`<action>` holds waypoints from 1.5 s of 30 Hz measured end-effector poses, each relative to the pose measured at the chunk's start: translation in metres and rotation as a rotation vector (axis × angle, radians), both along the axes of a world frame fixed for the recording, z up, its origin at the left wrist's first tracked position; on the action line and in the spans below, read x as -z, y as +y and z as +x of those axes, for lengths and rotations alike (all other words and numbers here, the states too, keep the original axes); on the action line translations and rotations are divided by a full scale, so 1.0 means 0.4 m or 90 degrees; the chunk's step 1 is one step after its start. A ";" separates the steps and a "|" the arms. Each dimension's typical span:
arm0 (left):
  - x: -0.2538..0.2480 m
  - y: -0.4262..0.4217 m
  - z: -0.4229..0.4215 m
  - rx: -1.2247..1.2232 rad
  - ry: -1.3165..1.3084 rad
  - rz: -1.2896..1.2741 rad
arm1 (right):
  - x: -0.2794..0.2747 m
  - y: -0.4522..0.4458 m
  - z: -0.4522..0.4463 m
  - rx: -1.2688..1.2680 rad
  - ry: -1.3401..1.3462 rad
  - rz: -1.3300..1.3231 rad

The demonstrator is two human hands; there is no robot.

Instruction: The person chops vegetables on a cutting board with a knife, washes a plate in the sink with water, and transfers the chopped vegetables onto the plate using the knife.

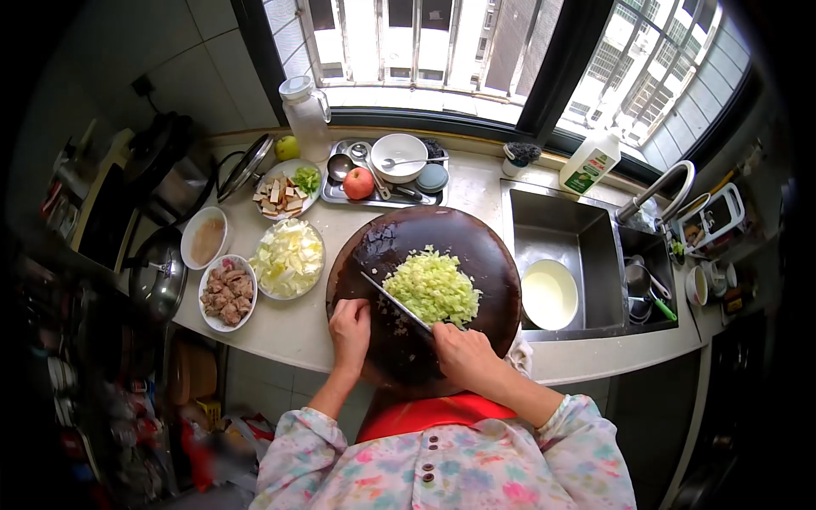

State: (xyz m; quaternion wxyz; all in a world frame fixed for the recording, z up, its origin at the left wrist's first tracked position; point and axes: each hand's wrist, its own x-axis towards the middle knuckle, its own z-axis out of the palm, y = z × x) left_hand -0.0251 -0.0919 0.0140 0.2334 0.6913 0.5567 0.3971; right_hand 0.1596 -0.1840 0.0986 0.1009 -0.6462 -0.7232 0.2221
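Pale counter (293,344) carries a round, dark chopping board (493,276). At its five o'clock, the right hand (463,350) grips the knife (398,303), blade pointing toward ten: likely stiff, fairly weighty, best held by its handle. At eight, the left hand (349,325) curls loosely; whether it holds anything is hidden. Mid-board, the chopped greens (432,286) seem light, damp, slippery, best scooped from beneath.

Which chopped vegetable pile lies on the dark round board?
The finely cut pale-green heap, beside the metal knife in the right hand; the coarser yellow-white leaves and bright-green pieces lie off the board.
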 end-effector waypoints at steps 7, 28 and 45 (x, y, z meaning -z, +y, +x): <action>0.015 0.003 0.002 -0.002 0.002 -0.011 | 0.017 -0.001 0.011 -0.030 -0.001 0.004; 0.031 0.117 0.111 0.024 0.091 0.096 | 0.024 -0.154 0.167 0.424 0.189 0.107; -0.029 -0.035 0.036 0.083 0.106 0.044 | -0.011 -0.132 0.067 0.213 0.156 0.152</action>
